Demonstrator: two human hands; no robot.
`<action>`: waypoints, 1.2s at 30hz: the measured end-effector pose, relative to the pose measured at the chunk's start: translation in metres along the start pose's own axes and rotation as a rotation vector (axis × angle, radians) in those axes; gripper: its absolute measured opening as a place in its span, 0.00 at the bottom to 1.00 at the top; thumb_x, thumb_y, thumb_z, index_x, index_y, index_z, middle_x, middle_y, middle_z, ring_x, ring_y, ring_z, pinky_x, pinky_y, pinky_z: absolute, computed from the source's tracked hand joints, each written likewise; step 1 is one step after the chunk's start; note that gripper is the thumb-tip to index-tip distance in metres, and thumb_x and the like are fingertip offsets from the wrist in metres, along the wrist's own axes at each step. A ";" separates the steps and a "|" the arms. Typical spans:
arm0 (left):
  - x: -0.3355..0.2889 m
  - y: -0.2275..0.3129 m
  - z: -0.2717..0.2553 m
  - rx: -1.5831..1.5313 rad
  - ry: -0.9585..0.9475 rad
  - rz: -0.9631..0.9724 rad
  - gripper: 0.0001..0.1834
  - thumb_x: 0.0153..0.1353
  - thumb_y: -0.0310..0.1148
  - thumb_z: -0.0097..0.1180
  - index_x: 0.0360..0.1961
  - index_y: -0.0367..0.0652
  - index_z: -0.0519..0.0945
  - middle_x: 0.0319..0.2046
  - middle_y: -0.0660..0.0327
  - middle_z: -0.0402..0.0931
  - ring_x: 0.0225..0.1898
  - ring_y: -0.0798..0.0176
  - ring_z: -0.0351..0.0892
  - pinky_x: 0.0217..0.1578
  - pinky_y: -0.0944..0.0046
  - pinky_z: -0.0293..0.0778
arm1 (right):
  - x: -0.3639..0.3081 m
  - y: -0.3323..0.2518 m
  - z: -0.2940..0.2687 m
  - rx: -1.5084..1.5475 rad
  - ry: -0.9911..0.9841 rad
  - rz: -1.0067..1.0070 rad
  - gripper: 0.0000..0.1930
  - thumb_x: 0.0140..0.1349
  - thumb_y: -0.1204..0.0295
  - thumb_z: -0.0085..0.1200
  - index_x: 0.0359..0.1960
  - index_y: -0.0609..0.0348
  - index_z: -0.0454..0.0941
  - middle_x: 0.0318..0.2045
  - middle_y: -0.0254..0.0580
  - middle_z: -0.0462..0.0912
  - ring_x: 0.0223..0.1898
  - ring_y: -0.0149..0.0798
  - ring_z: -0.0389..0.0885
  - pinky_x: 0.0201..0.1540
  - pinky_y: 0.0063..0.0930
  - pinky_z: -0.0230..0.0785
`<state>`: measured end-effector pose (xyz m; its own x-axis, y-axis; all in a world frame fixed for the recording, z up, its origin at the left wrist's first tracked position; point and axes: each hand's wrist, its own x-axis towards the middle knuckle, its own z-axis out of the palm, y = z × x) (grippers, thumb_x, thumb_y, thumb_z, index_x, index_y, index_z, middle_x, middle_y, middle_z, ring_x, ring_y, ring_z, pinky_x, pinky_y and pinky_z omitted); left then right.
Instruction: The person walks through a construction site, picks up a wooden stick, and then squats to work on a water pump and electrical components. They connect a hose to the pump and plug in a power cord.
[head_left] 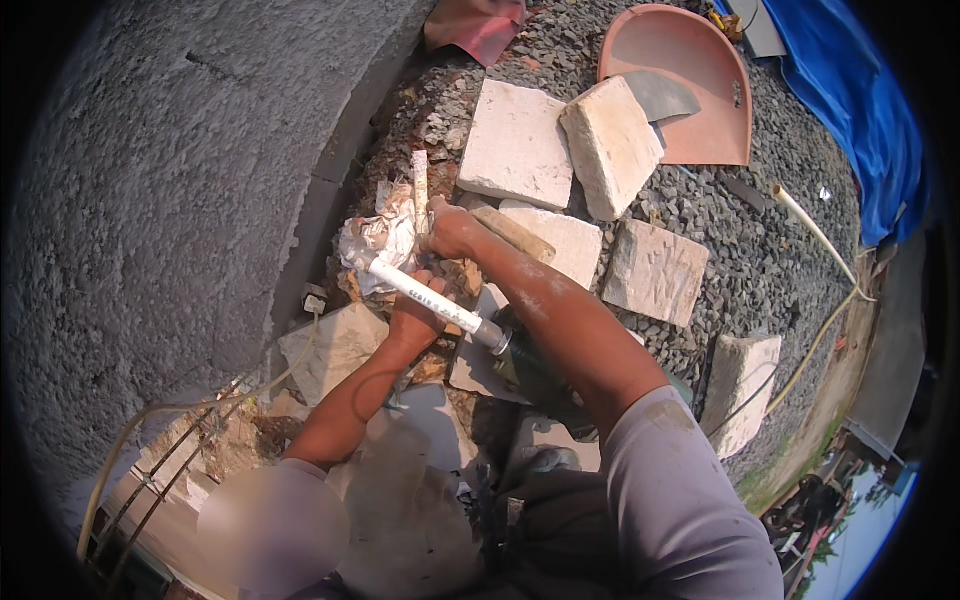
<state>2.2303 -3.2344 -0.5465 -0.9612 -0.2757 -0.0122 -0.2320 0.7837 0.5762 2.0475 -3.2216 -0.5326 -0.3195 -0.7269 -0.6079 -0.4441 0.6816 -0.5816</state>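
A white plastic pipe (420, 292) with grey fittings at its ends slants across the middle, passing over my left hand (418, 308). The left fingers look curled beyond the pipe, and what they hold is hidden. My right hand (450, 232) is closed beside a short, dirt-spotted white pipe (420, 190) that points away from me. I cannot make out whether it grips that pipe or something smaller. Next to both hands lies a crumpled whitish plastic bag (385, 235), around the pipe joint, over broken brown stone.
Several pale stone slabs (515, 140) lie on grey gravel (790, 240), with a pinkish plastic scoop (690, 90) beyond. A rough grey wall (200, 180) borders the left. Thin steel bars (150, 480) and a hose (150, 408) sit at lower left. Blue tarp (850, 100) covers the far right.
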 end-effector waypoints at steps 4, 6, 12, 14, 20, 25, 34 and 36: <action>-0.038 -0.011 0.026 0.102 -0.183 0.067 0.12 0.47 0.30 0.55 0.36 0.43 0.74 0.36 0.50 0.68 0.40 0.45 0.69 0.38 0.50 0.70 | 0.000 -0.001 -0.002 -0.047 -0.039 -0.025 0.40 0.42 0.61 0.67 0.52 0.69 0.57 0.40 0.70 0.75 0.47 0.63 0.73 0.48 0.43 0.67; -0.035 -0.018 0.035 0.118 -0.219 0.072 0.13 0.47 0.31 0.55 0.36 0.43 0.74 0.36 0.48 0.69 0.40 0.46 0.71 0.38 0.51 0.70 | 0.000 -0.004 0.002 -0.053 -0.037 -0.011 0.41 0.42 0.62 0.67 0.54 0.67 0.55 0.40 0.70 0.75 0.46 0.62 0.74 0.47 0.44 0.67; 0.014 -0.028 0.021 -0.189 -0.121 -0.341 0.23 0.49 0.34 0.52 0.48 0.38 0.72 0.39 0.44 0.70 0.42 0.45 0.73 0.45 0.54 0.70 | 0.000 -0.017 0.020 -0.123 0.041 -0.110 0.37 0.45 0.66 0.64 0.55 0.60 0.55 0.36 0.69 0.76 0.42 0.62 0.75 0.44 0.45 0.68; 0.028 -0.010 0.000 -0.059 -0.235 -0.333 0.24 0.47 0.27 0.51 0.49 0.33 0.70 0.39 0.45 0.66 0.43 0.44 0.72 0.44 0.53 0.70 | 0.005 -0.004 0.016 -0.171 0.105 -0.204 0.31 0.46 0.68 0.62 0.52 0.59 0.60 0.35 0.63 0.77 0.40 0.61 0.76 0.44 0.45 0.68; -0.001 -0.006 0.016 -0.057 -0.253 -0.145 0.29 0.51 0.31 0.52 0.56 0.36 0.64 0.50 0.44 0.63 0.56 0.45 0.62 0.56 0.55 0.61 | 0.008 0.008 0.028 -0.237 0.103 -0.214 0.16 0.48 0.74 0.55 0.41 0.56 0.70 0.36 0.57 0.78 0.43 0.55 0.75 0.45 0.45 0.67; 0.001 -0.061 0.070 -0.290 -0.264 -0.098 0.29 0.54 0.37 0.51 0.58 0.41 0.62 0.57 0.48 0.60 0.61 0.50 0.58 0.61 0.57 0.54 | -0.001 -0.012 0.020 -0.265 0.057 -0.165 0.14 0.50 0.75 0.50 0.42 0.55 0.70 0.35 0.56 0.78 0.41 0.56 0.76 0.45 0.45 0.67; -0.018 -0.086 0.086 -0.102 -0.274 0.028 0.28 0.58 0.35 0.48 0.60 0.43 0.61 0.59 0.51 0.60 0.63 0.53 0.56 0.62 0.58 0.53 | -0.008 -0.019 0.033 -0.351 0.045 -0.162 0.15 0.55 0.68 0.51 0.43 0.58 0.67 0.36 0.54 0.77 0.42 0.54 0.76 0.43 0.44 0.69; -0.017 -0.044 0.031 -0.151 -0.352 -0.041 0.30 0.56 0.32 0.50 0.60 0.41 0.60 0.58 0.49 0.61 0.61 0.49 0.57 0.62 0.56 0.53 | -0.010 -0.010 0.024 -0.422 0.041 -0.143 0.15 0.56 0.67 0.51 0.43 0.60 0.68 0.36 0.54 0.77 0.42 0.53 0.77 0.43 0.43 0.70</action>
<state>2.2521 -3.2472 -0.5970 -0.9501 -0.0766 -0.3024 -0.2720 0.6781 0.6828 2.0754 -3.2188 -0.5340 -0.2594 -0.8196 -0.5109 -0.7860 0.4866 -0.3815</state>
